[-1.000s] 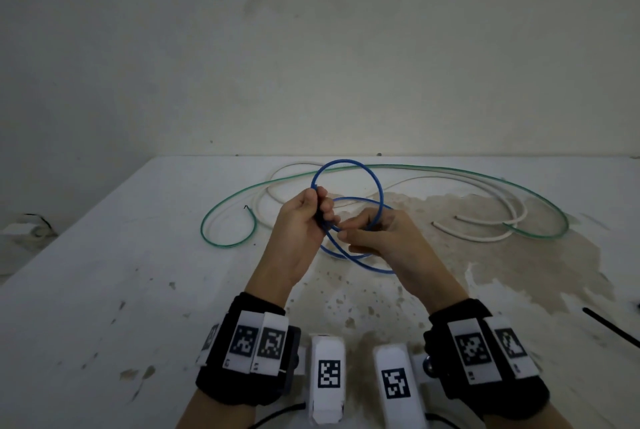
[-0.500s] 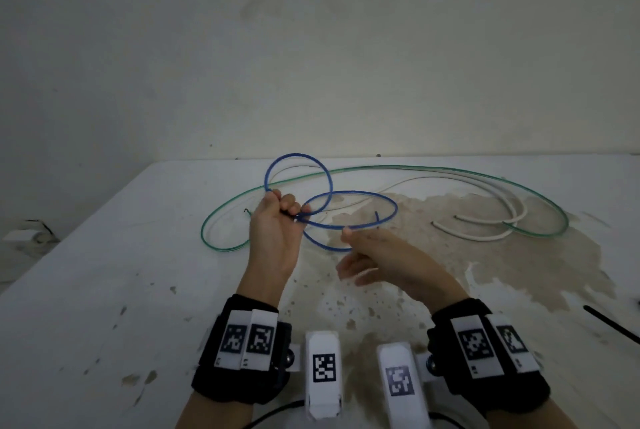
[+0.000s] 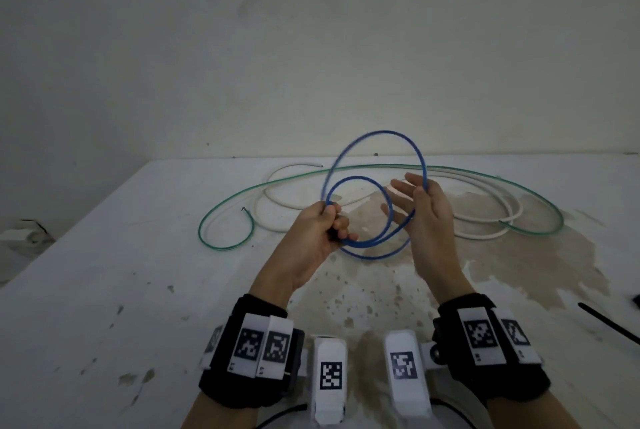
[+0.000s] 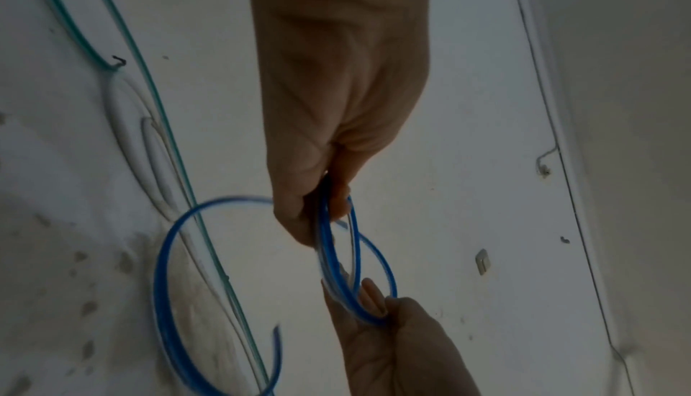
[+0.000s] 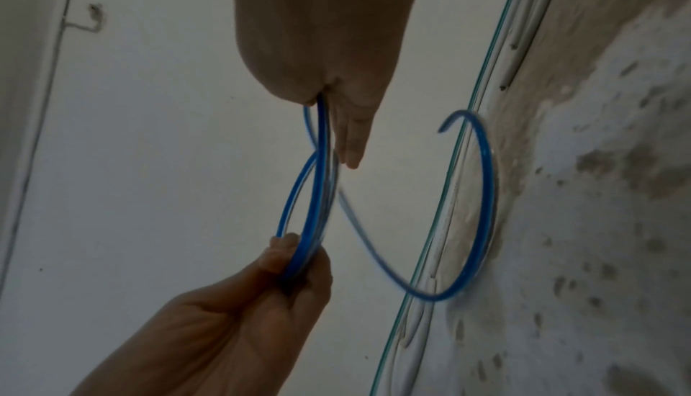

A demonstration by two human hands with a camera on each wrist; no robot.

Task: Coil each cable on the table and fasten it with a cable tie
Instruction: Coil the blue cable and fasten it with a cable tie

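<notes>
My left hand pinches the thin blue plastic-sheathed cable where its loops cross, fingers curled round the gathered strands. My right hand stands opposite with fingers mostly straight, the far side of the loops running down between thumb and palm; from the left wrist view I see the strands lying in the crook of that thumb. The blue cable hangs in the air between both hands, above the stained white tabletop, in roughly two or three loose loops, one large loop rising higher than the rest. Its free end curls away unsupported. At the right edge of the tabletop I see a thin black strip. Beyond the hands, a long green cable sweeps across the tabletop, and a white cable lies looped inside that sweep, near the pale wall.
</notes>
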